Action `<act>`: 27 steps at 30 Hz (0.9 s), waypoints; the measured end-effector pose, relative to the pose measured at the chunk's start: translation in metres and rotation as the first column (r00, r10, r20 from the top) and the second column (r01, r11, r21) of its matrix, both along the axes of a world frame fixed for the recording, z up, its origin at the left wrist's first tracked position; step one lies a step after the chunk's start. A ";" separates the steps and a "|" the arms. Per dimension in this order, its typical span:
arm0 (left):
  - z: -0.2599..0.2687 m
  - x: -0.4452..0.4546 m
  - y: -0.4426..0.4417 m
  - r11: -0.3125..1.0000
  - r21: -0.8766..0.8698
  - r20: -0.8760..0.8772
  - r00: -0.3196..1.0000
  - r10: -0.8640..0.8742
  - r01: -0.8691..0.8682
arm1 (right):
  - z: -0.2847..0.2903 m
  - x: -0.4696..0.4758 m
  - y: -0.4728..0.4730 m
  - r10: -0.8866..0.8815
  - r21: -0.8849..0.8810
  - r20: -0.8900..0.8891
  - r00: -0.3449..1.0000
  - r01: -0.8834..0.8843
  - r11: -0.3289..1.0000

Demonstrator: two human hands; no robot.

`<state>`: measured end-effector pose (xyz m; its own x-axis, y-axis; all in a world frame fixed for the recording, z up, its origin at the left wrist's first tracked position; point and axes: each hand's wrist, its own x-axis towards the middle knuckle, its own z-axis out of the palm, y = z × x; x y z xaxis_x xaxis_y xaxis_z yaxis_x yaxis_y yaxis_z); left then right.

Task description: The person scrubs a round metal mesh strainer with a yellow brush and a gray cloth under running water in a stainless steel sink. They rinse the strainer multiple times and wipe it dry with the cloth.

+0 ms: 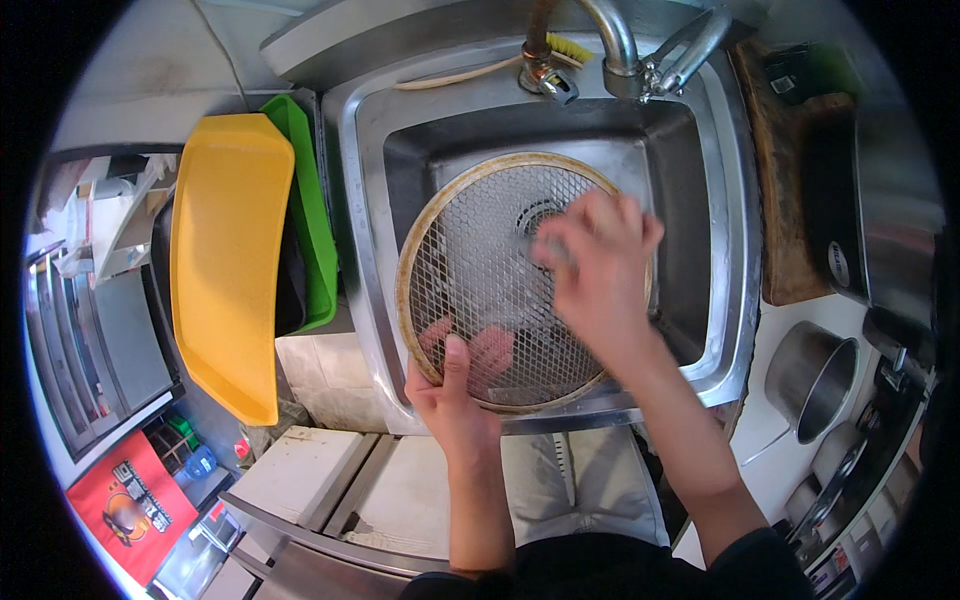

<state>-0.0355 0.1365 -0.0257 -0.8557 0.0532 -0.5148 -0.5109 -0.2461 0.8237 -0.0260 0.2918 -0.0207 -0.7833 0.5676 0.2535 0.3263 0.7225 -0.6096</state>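
A round metal mesh screen (pixel 480 225) with a yellowed rim is held tilted over the stainless steel sink (pixel 679 225). My left hand (pixel 457 375) grips its lower left rim, thumb on top, with the fingers showing through the mesh from beneath. Over the right half of the mesh is my right hand (pixel 600 255), blurred by motion. Its fingers are closed around a small greyish pad (pixel 556 253), too blurred to name more exactly. The sink drain (pixel 534 217) shows through the mesh.
Behind the basin stand a metal faucet (pixel 619 45) and a yellow-bristled brush (pixel 570 49). Yellow (pixel 229 255) and green (pixel 315 225) plastic trays lean at the left. To the right are a wooden board (pixel 780 187) and a steel pot (pixel 814 382).
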 end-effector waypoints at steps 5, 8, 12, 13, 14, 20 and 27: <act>-0.002 0.003 -0.003 0.999 0.009 -0.002 0.999 0.037 -0.037 | -0.013 0.010 0.004 -0.052 -0.047 0.061 0.997 0.055 0.997; -0.004 -0.001 -0.007 0.998 0.024 -0.041 0.998 0.057 -0.056 | -0.013 0.025 -0.003 0.020 -0.052 0.048 0.999 -0.017 0.998; -0.006 0.000 -0.006 0.999 -0.026 -0.056 0.998 -0.032 0.030 | -0.013 0.012 0.006 -0.033 0.039 0.013 0.999 0.033 0.999; -0.006 0.000 -0.005 0.999 -0.033 -0.065 0.997 -0.032 0.030 | -0.013 0.009 0.007 -0.071 0.040 0.042 0.997 0.070 0.997; -0.006 0.001 -0.005 0.998 -0.029 -0.061 0.997 -0.050 0.048 | -0.013 0.006 0.007 -0.062 0.048 0.020 0.998 0.061 0.997; -0.005 -0.012 -0.014 1.000 -0.021 -0.005 1.000 -0.022 0.022 | -0.011 0.054 0.002 0.043 -0.111 0.086 0.995 -0.033 0.993; -0.002 -0.021 -0.024 0.988 0.131 0.047 0.995 -0.088 0.081 | -0.020 0.076 0.062 -0.428 -0.937 0.203 0.881 0.301 0.176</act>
